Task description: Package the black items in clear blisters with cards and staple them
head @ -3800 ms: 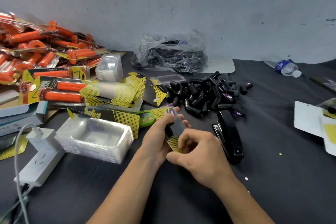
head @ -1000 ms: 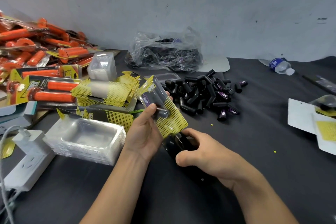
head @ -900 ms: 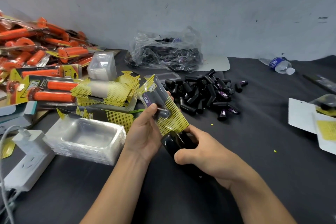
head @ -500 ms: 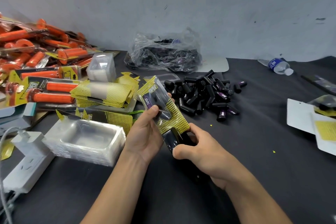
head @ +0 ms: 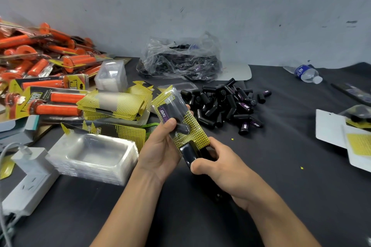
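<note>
"Blister pack (head: 176, 114), where is it?" asks the first.

"Centre of the frame, lifted off the counter (head: 281, 166)," says the second. "The left hand (head: 160, 150) has it, thumb on the clear front, fingers grasping from behind. A black item (head: 178, 112) with a purple label sits inside, backed by the yellow dotted card (head: 192, 128)."

"And the right hand (head: 218, 164)?"

"Its fingers are curled round the black stapler (head: 188, 152), whose nose meets the card's lower edge. Whether a staple is already in, the picture doesn't show."

"So how far along is the job?"

"This pack looks assembled and at the stapling step. At the right edge of the frame lie what seem to be finished packs (head: 357, 116) on white card backs. Plenty is left, though: a loose pile of black items (head: 224, 104) just above centre, and more in the clear plastic bag (head: 180, 60) behind it."

"Supplies?"

"A stack of empty blisters (head: 90, 152) at lower left, and spare cards (head: 114, 104) fanned out above it."
</note>
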Demonstrator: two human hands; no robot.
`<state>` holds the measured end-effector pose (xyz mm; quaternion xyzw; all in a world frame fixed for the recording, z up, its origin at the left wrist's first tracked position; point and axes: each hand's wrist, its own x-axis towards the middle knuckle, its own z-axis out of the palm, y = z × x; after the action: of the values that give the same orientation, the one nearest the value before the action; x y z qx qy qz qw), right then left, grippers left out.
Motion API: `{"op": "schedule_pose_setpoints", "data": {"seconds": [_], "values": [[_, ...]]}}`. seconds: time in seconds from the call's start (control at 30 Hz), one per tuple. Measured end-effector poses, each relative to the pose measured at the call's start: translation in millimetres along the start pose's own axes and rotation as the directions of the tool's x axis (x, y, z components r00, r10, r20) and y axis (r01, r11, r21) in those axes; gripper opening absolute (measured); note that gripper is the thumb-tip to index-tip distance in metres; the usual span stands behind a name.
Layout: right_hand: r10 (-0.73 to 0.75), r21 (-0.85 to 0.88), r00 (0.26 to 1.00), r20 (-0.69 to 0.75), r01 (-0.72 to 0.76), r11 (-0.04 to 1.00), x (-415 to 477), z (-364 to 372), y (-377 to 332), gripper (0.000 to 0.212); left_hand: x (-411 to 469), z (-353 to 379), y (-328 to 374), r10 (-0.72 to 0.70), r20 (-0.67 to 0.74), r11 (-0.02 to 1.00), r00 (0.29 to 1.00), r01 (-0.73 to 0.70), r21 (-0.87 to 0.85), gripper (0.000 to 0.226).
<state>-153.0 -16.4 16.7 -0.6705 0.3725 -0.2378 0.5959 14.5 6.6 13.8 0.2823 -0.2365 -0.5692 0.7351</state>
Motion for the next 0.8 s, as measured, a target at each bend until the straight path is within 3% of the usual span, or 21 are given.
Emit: {"op": "schedule_pose_setpoints", "data": {"seconds": [0.4,0.53,0.63,0.8], "values": [[-0.008,-0.022,0.999,-0.037,0.007,1.000,1.7,3.4,-0.1,0.047,4.5,-6.7,-1.5,0.012,0.022,1.000,1.000,-0.012,0.014,0.053],[-0.006,-0.013,0.991,-0.136,0.004,1.000,1.9,8.1,-2.8,0.043,4.4,-4.2,-3.6,-0.002,-0.013,0.999,1.000,0.002,0.033,0.049],[0.015,0.016,0.986,-0.167,-0.013,1.000,2.0,10.4,-4.9,0.038,3.2,0.3,-2.4,-0.009,-0.041,0.999,0.999,0.011,0.034,0.059],[0.108,0.137,0.991,0.083,-0.119,0.983,-3.9,-10.7,-11.7,0.021,6.4,-0.8,-7.1,-0.003,-0.127,1.000,0.992,0.001,-0.021,0.058]]}}
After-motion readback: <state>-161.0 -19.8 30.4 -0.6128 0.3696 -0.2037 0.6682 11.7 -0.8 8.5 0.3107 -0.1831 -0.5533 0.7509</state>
